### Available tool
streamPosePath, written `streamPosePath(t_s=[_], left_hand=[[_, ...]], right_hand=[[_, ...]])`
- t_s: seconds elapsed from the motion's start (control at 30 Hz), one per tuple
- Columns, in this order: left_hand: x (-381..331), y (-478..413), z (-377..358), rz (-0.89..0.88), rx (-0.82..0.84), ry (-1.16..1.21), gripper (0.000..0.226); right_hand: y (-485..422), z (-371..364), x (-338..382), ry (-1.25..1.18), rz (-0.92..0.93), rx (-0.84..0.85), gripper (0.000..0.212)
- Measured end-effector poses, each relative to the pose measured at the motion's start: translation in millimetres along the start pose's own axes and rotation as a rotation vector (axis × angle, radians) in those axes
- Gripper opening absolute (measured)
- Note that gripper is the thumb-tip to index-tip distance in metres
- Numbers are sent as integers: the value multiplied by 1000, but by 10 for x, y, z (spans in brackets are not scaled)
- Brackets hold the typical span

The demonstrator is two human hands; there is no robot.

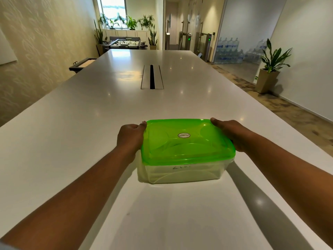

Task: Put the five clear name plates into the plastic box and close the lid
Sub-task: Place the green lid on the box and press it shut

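A clear plastic box (182,173) stands on the white table (72,141) with its green lid (187,141) lying flat on top. My left hand (130,137) grips the box's left side, thumb on the lid's far left corner. My right hand (229,133) grips the right side, thumb on the far right corner. Through the clear wall I make out faint clear shapes inside, but I cannot tell the name plates apart. No name plate lies on the table in view.
A cable slot (152,77) with grey flaps runs along the table's middle, well beyond the box. A potted plant (270,69) stands on the floor at the right, and water bottles (230,51) are stacked behind glass.
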State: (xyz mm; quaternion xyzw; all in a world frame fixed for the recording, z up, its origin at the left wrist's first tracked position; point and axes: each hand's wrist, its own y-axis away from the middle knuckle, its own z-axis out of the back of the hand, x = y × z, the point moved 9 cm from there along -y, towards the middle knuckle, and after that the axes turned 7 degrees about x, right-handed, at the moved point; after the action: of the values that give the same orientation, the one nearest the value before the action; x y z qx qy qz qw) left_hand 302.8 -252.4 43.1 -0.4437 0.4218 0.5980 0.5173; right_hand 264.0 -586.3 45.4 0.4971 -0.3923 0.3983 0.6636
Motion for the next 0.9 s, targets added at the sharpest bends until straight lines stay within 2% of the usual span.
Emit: streamPosePath(t_s=[0.1, 0.2, 0.33, 0.47, 0.53, 0.6, 0.73, 0.83, 0.9], left_hand=[[6, 32, -19, 36, 19, 47, 40], [17, 153, -19, 88, 82, 84, 34], [91, 543, 85, -69, 22, -131, 47], [193, 872, 36, -147, -23, -25, 34], [190, 905, 35, -159, -28, 23, 18], [179, 911, 36, -170, -17, 23, 15], [160, 910, 72, -215, -29, -77, 42], [127, 932, 108, -218, -81, -109, 46], [146, 938, 99, -188, -85, -16, 44]], right_hand=[[56, 10, 14, 1, 4, -5, 54], [216, 61, -9, 3, 32, -3, 44], [579, 173, -350, -41, 6, -42, 48], [845, 69, -628, -87, -51, -22, 51], [895, 32, -625, -117, -12, -38, 47], [920, 65, -582, -115, 59, -94, 47], [1009, 218, -404, 21, 293, -290, 43], [1098, 255, -331, 161, 398, -405, 38], [1138, 257, -337, 186, 423, -443, 40]])
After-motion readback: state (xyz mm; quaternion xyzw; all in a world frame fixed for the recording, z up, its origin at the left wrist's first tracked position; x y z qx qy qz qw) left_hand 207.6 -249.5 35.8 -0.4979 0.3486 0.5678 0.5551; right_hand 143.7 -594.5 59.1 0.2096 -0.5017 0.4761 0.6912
